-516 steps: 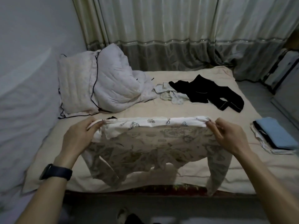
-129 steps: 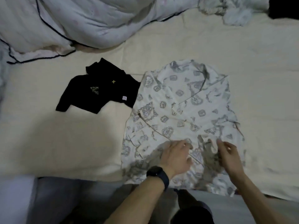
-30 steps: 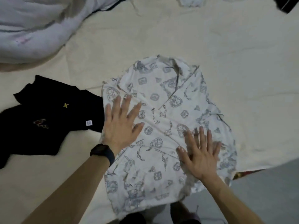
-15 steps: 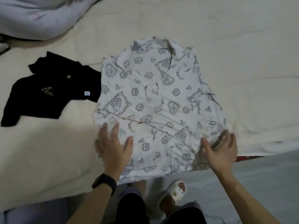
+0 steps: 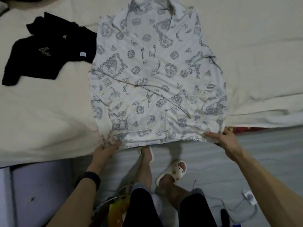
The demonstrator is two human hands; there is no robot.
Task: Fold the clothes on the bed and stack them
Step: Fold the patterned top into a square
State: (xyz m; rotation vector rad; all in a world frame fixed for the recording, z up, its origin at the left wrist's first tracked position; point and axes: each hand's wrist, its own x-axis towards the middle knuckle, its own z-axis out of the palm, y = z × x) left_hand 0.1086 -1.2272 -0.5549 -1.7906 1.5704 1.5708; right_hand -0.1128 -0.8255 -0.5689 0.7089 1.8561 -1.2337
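L hand [image 5: 106, 149] & R hand [image 5: 219, 136] pinch printed shirt [image 5: 155, 76] hem, apparently, at bed [image 5: 41, 112] edge.

Note shirt [image 5: 155, 76] spread flat on bed [image 5: 41, 112], hem at near edge, small top [image 5: 49, 51] touching its far-left side, left hand [image 5: 105, 150] gripping near-left hem corner, right hand [image 5: 224, 140] near-right.

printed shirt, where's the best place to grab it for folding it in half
By the two hem corners, coming from the near edge of the bed. The printed shirt lies flat with its collar away and its hem at that edge, so the corners lift freely. The left hand and right hand pinch exactly there.
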